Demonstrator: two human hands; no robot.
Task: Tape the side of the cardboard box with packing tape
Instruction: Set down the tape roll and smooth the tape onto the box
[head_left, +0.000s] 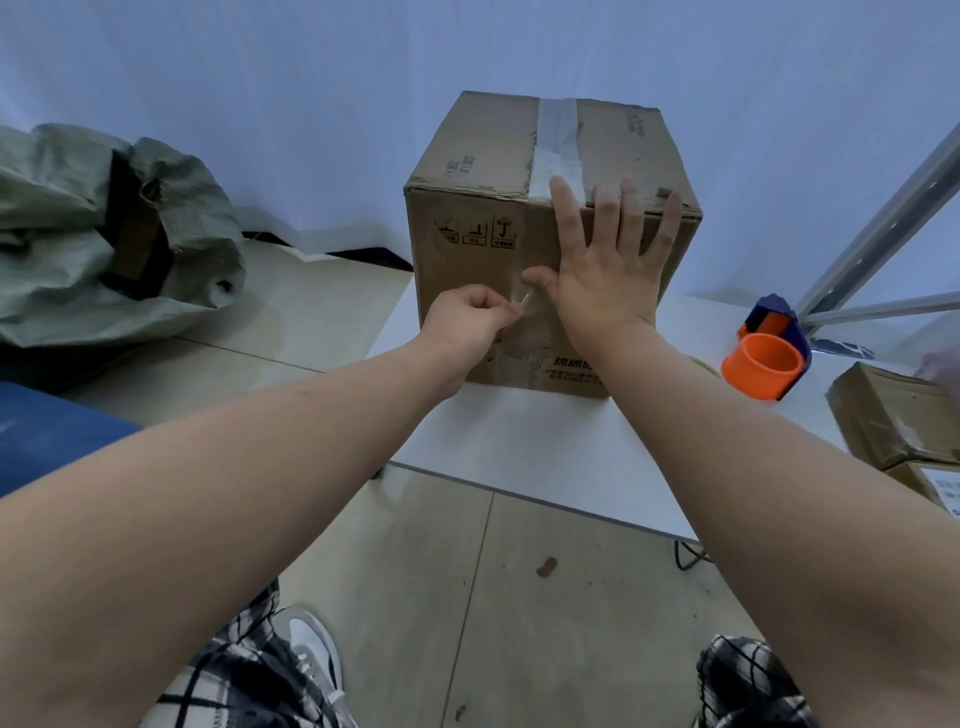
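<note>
Clear tape (525, 301) is pinched at its end in our closed left hand (464, 325) at frame centre, while our open right hand (608, 265) lies flat on the cardboard box (467, 208). Pulled askew, we judge it may wrinkle or peel. The orange dispenser (763, 364) sits unheld at right.

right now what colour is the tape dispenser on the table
Orange roll core with a dark blue body, on the tape dispenser, seen in the head view.
</note>
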